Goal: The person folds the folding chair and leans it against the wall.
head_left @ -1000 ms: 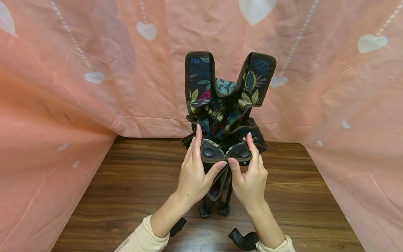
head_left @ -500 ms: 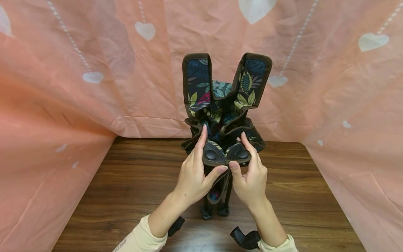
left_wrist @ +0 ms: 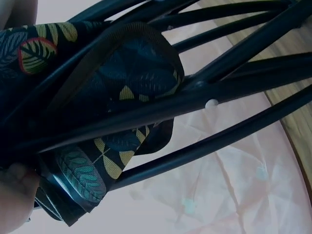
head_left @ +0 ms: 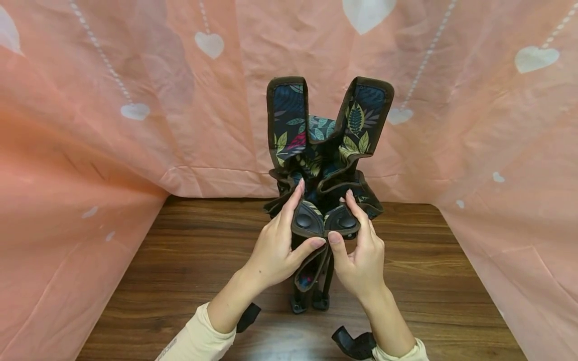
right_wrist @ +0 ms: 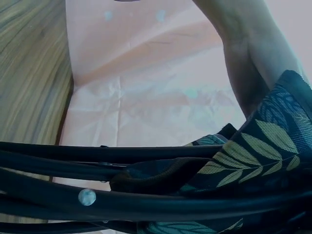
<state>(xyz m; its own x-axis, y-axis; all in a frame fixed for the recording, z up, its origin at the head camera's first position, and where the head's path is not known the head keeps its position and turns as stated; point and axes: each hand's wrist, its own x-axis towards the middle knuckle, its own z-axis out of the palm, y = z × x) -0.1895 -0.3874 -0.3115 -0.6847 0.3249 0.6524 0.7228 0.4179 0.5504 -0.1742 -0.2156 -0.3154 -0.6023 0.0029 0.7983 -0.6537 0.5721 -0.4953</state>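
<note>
A small folding chair [head_left: 289,120] of dark leaf-print fabric with brown edging stands partly folded in the head view. Its seat's two near corner pieces [head_left: 307,218], each with a black round cap, meet side by side. My left hand [head_left: 277,248] holds the left corner, fingers along its outer side and thumb at the near edge. On the right corner, my right hand [head_left: 363,250] has a matching grip. Black frame tubes [left_wrist: 195,105] cross the left wrist view beside the fabric. The right wrist view shows leaf-print fabric [right_wrist: 248,151] over more tubes [right_wrist: 146,204].
Beneath the chair lies a brown wood-grain surface [head_left: 194,250], with the chair's black feet [head_left: 320,302] on it. A pink curtain [head_left: 217,100] with white hearts encloses the back and sides. Black curved pieces [head_left: 354,343] show near both sleeves.
Both hands keep their hold on the corners. The near corners have come slightly towards me, and the left one has shifted a little to the right. My left forearm has moved slightly left.
</note>
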